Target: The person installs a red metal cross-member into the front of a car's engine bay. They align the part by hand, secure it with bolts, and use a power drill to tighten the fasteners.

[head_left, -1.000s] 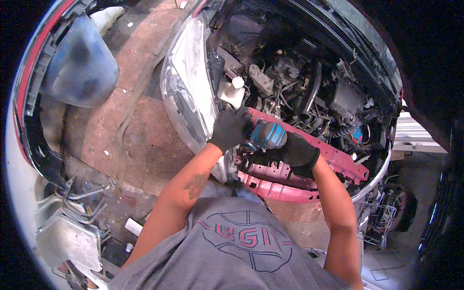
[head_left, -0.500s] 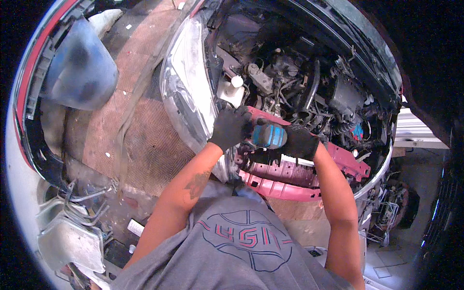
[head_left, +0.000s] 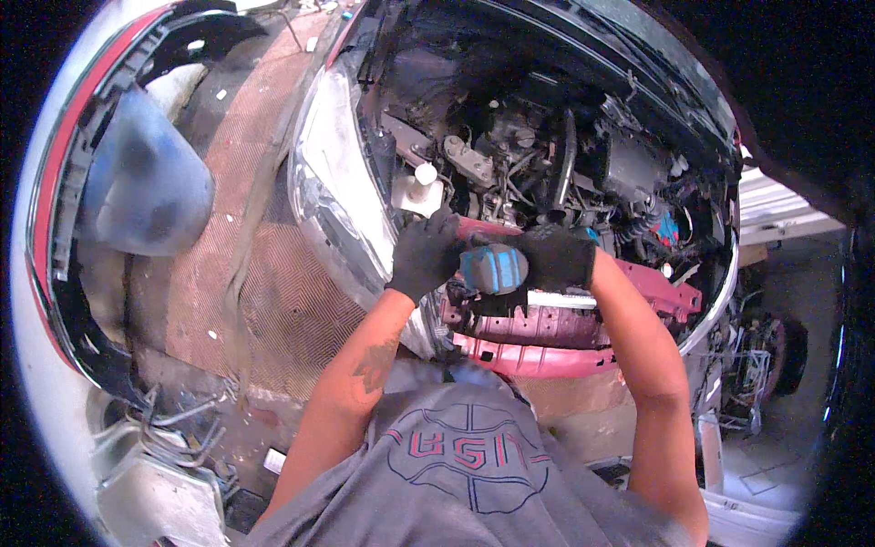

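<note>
Both hands wear black gloves over the front of a car's engine bay. My right hand [head_left: 561, 258] is closed round a blue-and-black cordless power driver [head_left: 493, 270], its rounded rear end facing up at me. Just left of the tool, my left hand [head_left: 427, 255] rests with curled fingers at the end of the red radiator support [head_left: 481, 228], beside the headlight [head_left: 339, 173]. Its fingertips are partly hidden, so what they grip does not show. The driver's tip is hidden too. Below the hands runs a red bumper beam [head_left: 538, 358].
A white-capped reservoir [head_left: 421, 187] sits close behind my left hand. Beyond lie the engine [head_left: 510, 137] and hoses. At the left are a bumper cover [head_left: 56, 191], a blue-grey panel [head_left: 146, 173] and a patterned mat [head_left: 292, 283]. A pale chair [head_left: 159, 488] stands lower left.
The view has shifted, so the car sits slightly more to the left. The driver's rear end has tilted slightly, and both hands stay near the red support.
</note>
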Demonstrator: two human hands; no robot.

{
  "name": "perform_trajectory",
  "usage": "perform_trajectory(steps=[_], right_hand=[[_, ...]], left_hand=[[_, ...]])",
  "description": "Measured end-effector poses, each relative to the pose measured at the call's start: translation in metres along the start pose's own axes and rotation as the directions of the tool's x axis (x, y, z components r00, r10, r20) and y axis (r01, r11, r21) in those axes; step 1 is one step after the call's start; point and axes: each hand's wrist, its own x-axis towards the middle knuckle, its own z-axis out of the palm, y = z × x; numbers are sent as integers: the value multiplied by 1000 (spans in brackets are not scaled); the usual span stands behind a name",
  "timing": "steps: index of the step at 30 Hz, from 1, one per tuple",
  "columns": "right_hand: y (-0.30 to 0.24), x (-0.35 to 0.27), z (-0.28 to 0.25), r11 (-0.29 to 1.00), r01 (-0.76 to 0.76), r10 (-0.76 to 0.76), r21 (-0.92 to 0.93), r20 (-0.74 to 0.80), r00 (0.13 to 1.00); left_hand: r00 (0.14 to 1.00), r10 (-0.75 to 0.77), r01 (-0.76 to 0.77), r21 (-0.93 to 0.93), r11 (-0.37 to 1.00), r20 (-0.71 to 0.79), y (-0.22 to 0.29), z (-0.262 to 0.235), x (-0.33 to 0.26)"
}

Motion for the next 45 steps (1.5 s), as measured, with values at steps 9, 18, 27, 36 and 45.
perform_trajectory(steps=[9,18,27,36,45], right_hand=[[-35,-161,107,838,-102,298,536,-293,909],[-125,-248,297,399,-362,874,842,-230,429],[-137,-303,375,207,-291,966,934,-147,214],[-100,-406,465,-42,-66,995,997,47,85],[-79,-477,494,49,-133,998,990,-44,44]], left_hand=[[998,-18,28,-169,985,63,-11,27,-12],[952,283,-214,-407,888,116,116,56,54],[829,317,-261,-183,948,460,189,147,78],[838,383,-385,-77,920,388,211,138,84],[859,307,-388,128,913,411,274,230,-40]])
